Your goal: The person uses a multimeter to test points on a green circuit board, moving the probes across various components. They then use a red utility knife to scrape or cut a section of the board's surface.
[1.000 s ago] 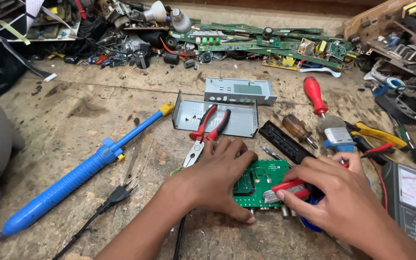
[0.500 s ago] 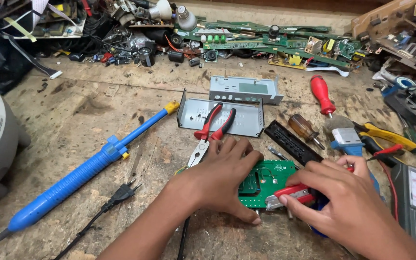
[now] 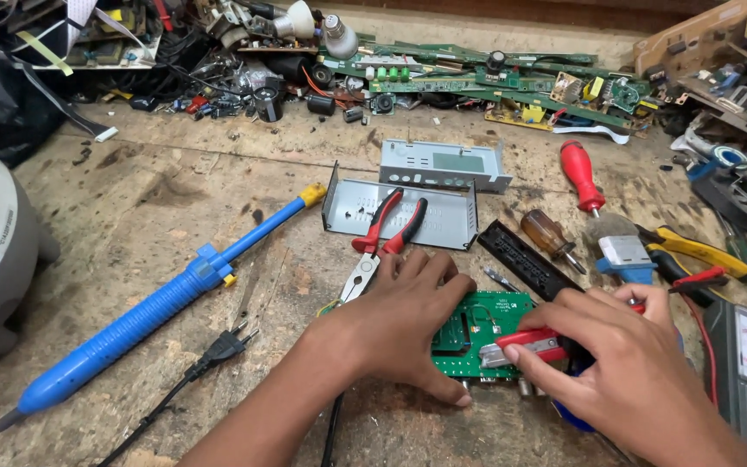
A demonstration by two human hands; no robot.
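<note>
On the worktop (image 3: 175,199), my left hand (image 3: 404,324) presses the green circuit board (image 3: 477,333) flat; my right hand (image 3: 624,363) grips a red-handled tool (image 3: 525,344) against it. Board already out of its metal casing (image 3: 443,216); work ongoing.

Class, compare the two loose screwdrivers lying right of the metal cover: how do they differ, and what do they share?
The red-handled screwdriver has an opaque handle; the amber-handled screwdriver has a translucent one. The red one lies farther from the hands, the amber nearer the green circuit board. Both lie flat, untouched.

Two screwdrivers (image 3: 579,175), one pliers (image 3: 384,238), one green board (image 3: 482,333).
</note>
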